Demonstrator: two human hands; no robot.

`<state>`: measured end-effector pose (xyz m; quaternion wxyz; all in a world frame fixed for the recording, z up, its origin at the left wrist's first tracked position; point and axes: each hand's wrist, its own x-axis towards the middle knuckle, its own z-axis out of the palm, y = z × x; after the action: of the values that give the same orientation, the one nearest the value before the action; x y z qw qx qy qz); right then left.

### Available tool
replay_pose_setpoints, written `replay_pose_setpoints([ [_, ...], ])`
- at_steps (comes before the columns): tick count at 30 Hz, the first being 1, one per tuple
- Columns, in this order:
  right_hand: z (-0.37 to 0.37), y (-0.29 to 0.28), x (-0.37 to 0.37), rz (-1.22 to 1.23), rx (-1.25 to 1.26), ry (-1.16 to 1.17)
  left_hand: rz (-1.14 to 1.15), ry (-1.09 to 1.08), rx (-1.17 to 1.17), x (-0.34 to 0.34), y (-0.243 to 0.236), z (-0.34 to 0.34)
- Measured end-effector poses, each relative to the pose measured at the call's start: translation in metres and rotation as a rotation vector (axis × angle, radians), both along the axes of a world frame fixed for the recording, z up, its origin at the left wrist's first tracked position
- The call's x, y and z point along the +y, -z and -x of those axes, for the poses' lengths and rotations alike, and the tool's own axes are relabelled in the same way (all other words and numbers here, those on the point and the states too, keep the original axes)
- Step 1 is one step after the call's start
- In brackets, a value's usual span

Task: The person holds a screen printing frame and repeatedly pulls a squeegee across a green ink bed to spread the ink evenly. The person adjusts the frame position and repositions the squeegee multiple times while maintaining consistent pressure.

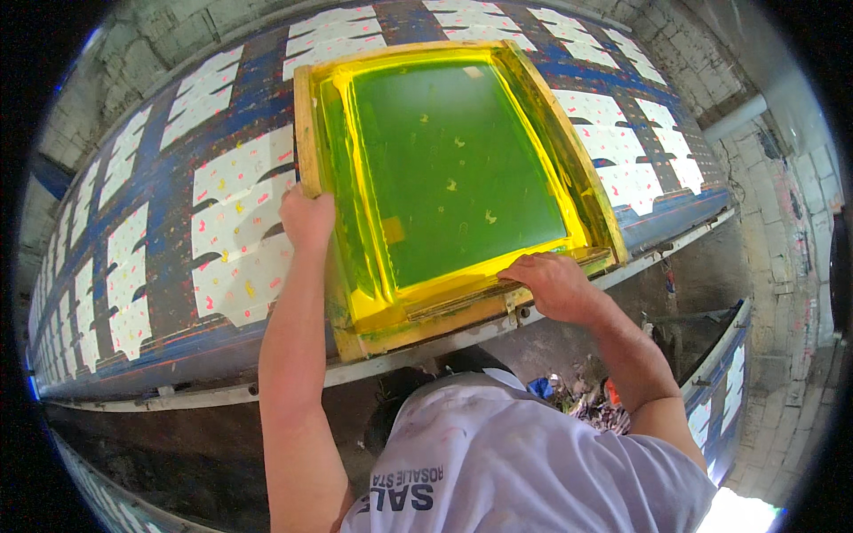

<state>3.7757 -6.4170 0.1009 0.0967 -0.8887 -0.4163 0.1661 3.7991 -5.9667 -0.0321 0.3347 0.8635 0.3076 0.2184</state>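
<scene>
A wooden-framed printing screen (302, 124) with a green mesh and bright yellow ink round its inside edges lies on the long printing table. My left hand (306, 213) is closed on the left rail of that frame, a little below its middle. My right hand (551, 284) is at the bottom of the screen, fingers curled over a long wooden squeegee (453, 302) that lies along the inner lower edge in the yellow ink. The squeegee's blade is hidden.
White cut fabric panels (240, 249) with small coloured prints lie in rows on the dark blue table (169, 329) on both sides of the screen. A metal rail (187, 395) runs along the near edge. Another table (720, 382) with panels stands at the lower right, beside a white brick wall (786, 249).
</scene>
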Motion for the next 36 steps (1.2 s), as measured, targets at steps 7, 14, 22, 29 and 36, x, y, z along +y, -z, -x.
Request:
replay_pose_setpoints([
  [7,0.018,0.038,-0.001,-0.184,-0.299,0.002,-0.002,-0.070,0.034,-0.011,-0.011,-0.002],
  [14,-0.076,0.066,0.038,-0.310,-0.418,0.000,-0.016,-0.068,0.003,-0.004,-0.001,-0.003],
  [22,-0.252,0.082,0.110,-0.224,-0.464,-0.036,-0.065,-0.091,0.108,-0.009,-0.007,-0.003],
  [29,-0.404,0.098,0.183,-0.153,-0.516,-0.012,-0.077,-0.156,0.147,-0.021,-0.014,-0.006],
  [36,-0.503,0.075,0.232,-0.085,-0.482,0.012,-0.125,-0.140,0.067,-0.022,-0.012,-0.007],
])
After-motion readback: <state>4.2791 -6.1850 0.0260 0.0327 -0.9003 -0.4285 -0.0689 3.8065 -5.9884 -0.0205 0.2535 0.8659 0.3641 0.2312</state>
